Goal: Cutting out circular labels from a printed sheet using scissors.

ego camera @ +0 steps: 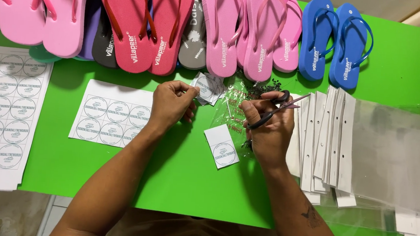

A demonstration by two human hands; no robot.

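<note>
Head view: scissors (270, 112) in right hand (269, 130), blades pointing right, slightly upward.

Green table (185, 181); pink, red, blue flip-flops (348, 44); white label sheets (110, 115); black-handled scissors (270, 110).

Looked like small home packing workshop for sandals: green table (165, 179) held row of foam flip-flops (142, 23) along top of frame, printed round-label sheets (0, 111) at left, clear bags with card headers (362, 145) at right, tiled floor (58, 208) below.
</note>
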